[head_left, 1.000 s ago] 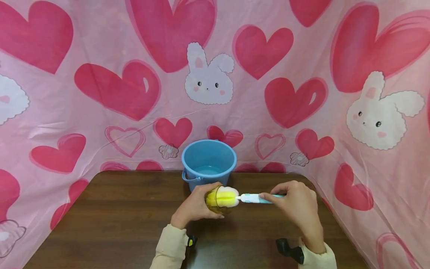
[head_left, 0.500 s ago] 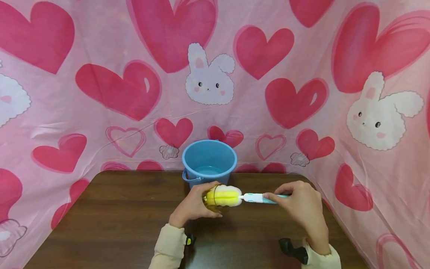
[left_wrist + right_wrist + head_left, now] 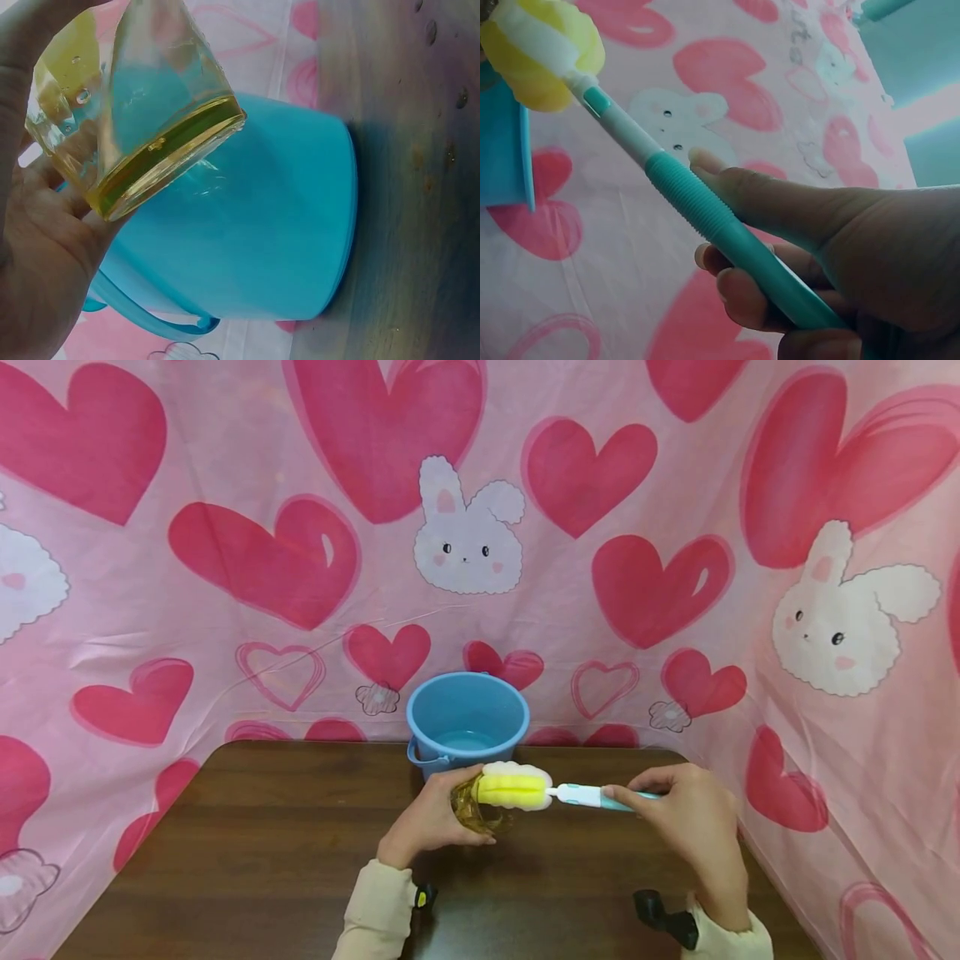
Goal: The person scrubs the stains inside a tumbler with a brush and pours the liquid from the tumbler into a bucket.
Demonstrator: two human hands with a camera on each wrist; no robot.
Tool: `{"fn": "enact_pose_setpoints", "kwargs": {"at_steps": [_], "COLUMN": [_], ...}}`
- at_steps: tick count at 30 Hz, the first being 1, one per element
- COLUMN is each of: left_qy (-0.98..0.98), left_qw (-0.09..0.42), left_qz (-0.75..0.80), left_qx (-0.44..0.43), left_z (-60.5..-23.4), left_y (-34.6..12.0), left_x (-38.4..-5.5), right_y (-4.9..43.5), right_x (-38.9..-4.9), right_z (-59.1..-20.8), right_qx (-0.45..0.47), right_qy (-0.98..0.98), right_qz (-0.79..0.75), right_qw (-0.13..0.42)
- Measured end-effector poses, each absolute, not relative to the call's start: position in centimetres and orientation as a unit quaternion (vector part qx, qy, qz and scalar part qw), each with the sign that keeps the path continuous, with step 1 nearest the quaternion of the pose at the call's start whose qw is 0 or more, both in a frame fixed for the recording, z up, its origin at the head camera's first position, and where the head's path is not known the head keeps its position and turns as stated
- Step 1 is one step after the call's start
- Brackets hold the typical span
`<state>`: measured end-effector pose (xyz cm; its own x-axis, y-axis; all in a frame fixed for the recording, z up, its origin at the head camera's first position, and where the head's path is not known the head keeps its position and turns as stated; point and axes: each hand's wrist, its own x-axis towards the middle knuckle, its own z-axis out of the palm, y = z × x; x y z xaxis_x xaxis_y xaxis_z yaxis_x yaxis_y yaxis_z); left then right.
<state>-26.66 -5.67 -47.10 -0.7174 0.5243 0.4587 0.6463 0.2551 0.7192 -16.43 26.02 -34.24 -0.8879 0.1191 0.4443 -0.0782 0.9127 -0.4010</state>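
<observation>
My left hand point(image 3: 431, 814) grips an amber see-through cup point(image 3: 150, 112) that lies on its side in the air, mouth to the right. Water drops cling to the cup in the left wrist view. A sponge brush, its yellow and white head point(image 3: 514, 787) right at the cup's mouth, is held level by my right hand point(image 3: 686, 810). In the right wrist view the thumb and curled fingers wrap the brush's ribbed teal handle point(image 3: 697, 202). The far end of the handle is hidden in the palm.
A blue bucket point(image 3: 467, 758) with a little water in it stands at the back of the brown wooden table point(image 3: 285, 860), just behind the left hand. Water drops point(image 3: 462, 97) dot the tabletop. Pink heart-printed cloth point(image 3: 465, 627) hangs behind and at both sides.
My right hand has moved right, drawing the sponge head out of the cup to its mouth. The left hand has shifted slightly left and keeps its grip on the cup.
</observation>
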Motion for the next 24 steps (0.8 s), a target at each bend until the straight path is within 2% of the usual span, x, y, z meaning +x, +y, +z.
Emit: {"fn": "enact_pose_setpoints", "kwargs": {"at_steps": [14,24], "left_qy": [-0.795,-0.798], "left_qw": [0.07,0.09], "left_qz": [-0.482,-0.473], "left_qx": [-0.362,-0.362], "left_z": [-47.2,-47.4], "left_y": [-5.8,-5.7], "left_x": [-26.7,-26.9], "right_y": [24.8,23.4], "right_x": [-16.6,-15.6], "right_z": [-34.6,-34.6], "right_qx": [0.009,0.032], "right_qy": [-0.952,-0.95], "right_qz": [0.188,0.169], "right_qw": [0.24,0.261]}}
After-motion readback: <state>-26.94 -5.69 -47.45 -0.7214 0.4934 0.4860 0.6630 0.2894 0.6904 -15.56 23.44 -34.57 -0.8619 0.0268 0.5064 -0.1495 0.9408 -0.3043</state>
